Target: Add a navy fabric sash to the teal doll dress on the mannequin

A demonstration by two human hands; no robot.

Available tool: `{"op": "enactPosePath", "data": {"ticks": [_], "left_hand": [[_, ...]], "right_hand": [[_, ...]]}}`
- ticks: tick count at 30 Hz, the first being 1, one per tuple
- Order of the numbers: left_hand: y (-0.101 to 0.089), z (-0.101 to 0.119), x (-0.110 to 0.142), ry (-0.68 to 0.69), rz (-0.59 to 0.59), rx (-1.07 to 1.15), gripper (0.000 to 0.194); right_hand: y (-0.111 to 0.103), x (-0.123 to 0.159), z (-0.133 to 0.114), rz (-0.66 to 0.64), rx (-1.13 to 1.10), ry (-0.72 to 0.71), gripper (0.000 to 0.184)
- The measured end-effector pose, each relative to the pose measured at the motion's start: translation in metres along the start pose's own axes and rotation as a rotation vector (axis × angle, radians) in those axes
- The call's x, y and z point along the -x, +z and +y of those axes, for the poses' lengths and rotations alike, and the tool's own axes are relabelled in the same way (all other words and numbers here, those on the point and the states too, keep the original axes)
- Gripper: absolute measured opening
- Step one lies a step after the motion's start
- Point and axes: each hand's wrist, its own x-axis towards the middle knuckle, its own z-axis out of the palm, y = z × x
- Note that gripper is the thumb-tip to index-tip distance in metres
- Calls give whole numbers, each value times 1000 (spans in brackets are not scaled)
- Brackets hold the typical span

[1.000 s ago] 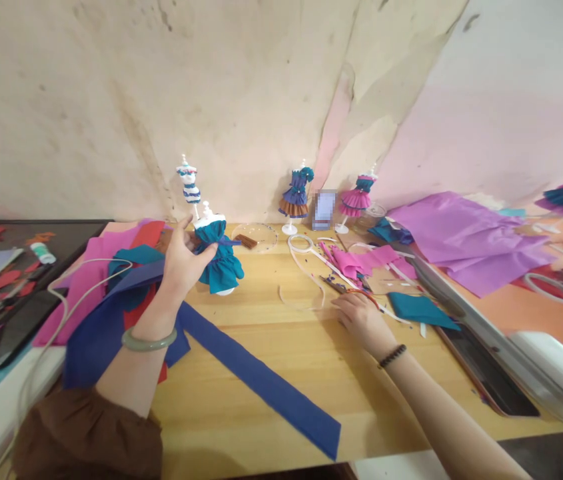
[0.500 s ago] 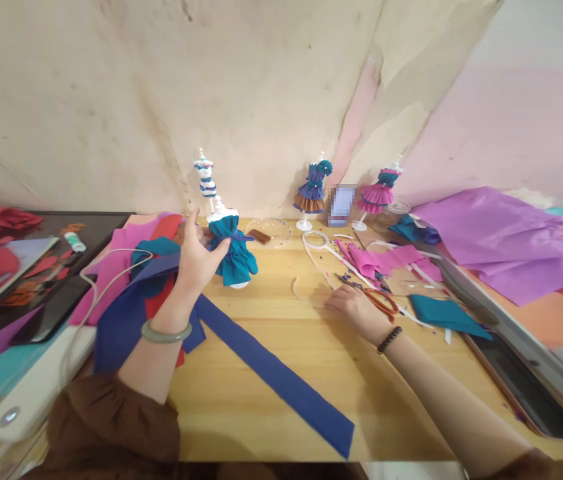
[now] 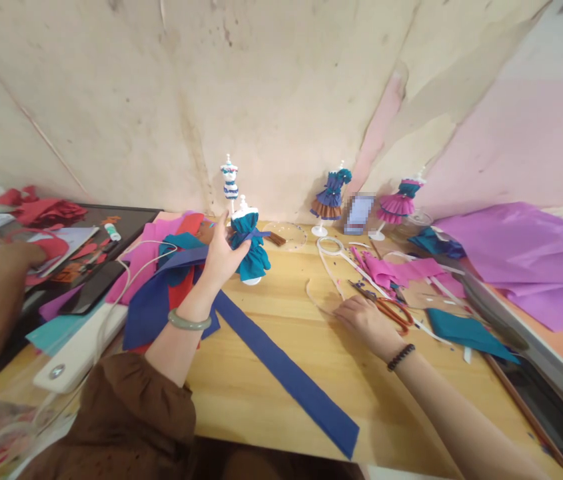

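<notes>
left hand (image 3: pixel 225 257) holds a teal-dressed miniature mannequin (image 3: pixel 254 257) by the waist

the mannequin is at the left-centre of the wooden table (image 3: pixel 241 413), in front of a white striped mannequin (image 3: pixel 230 180). it lies to the right of the left palm: the thumb presses across the front of its waist, beside a narrow blue strip (image 3: pixel 261 234), and the other fingers go behind it, mostly hidden. this grip is closed on the dress. the long axis is nearly vertical, with the neck knob pointing up and leaning slightly to the left; the ruffled skirt spreads downwards above the white base. whether the base touches the table, i cannot tell.

the right hand (image 3: pixel 365 323) is palm down, with fingers bent and low to the table. a thin pale strip (image 3: pixel 314 297) curves leftward from its fingertips; whether they pinch it, i cannot tell. orange-handled scissors (image 3: pixel 395 315) lie just beyond this hand, blades pointing away and leftward.
</notes>
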Motion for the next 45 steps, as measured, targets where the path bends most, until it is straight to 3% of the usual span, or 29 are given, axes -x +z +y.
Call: {"op": "enactPosePath", "data": {"ticks": [6, 8, 11, 12, 14, 15, 17, 20, 23, 26, 29, 32, 35, 39, 42, 45], "left_hand": [[-11, 17, 6, 58, 32, -97, 89], [-16, 33, 14, 145, 136, -204, 84], [-13, 59, 39, 280, 290, -358, 60], [-8, 65, 50, 310, 220, -362, 49], [10, 72, 72, 297, -122, -324, 34], [21, 71, 82, 231, -333, -307, 36], [44, 64, 98, 39, -623, -275, 48], [70, 45, 112, -139, -842, -244, 54], [81, 28, 115, -187, -932, -215, 39], [83, 20, 116, -215, -951, -236, 29], [84, 21, 113, -220, -884, -308, 29], [90, 29, 109, -97, -808, -388, 30], [108, 39, 106, 89, -850, -417, 26], [145, 47, 109, 289, -995, -453, 19], [170, 45, 113, 261, -1046, -515, 19], [180, 41, 114, 203, -1051, -533, 22]], "right_hand": [[-4, -4, -3, -85, -37, 3, 25], [-7, -7, -6, -88, -41, -2, 23], [-13, -12, -17, -106, -61, -28, 21], [-15, -15, -21, -113, -71, -37, 21], [-17, -20, -31, -126, -91, -53, 19], [-17, -22, -36, -130, -101, -57, 18], [-14, -26, -45, -131, -118, -63, 17], [-7, -29, -52, -93, -148, -51, 16], [-1, -28, -52, -3, -275, -35, 19], [2, -21, -45, 132, -513, 36, 21], [6, -6, -28, 264, -594, 252, 19], [9, 16, -7, 356, -504, 458, 19], [11, 34, 11, 375, -430, 525, 20], [12, 43, 21, 339, -346, 491, 23], [13, 42, 20, 320, -322, 476, 26], [14, 40, 18, 310, -336, 486, 27]]}}
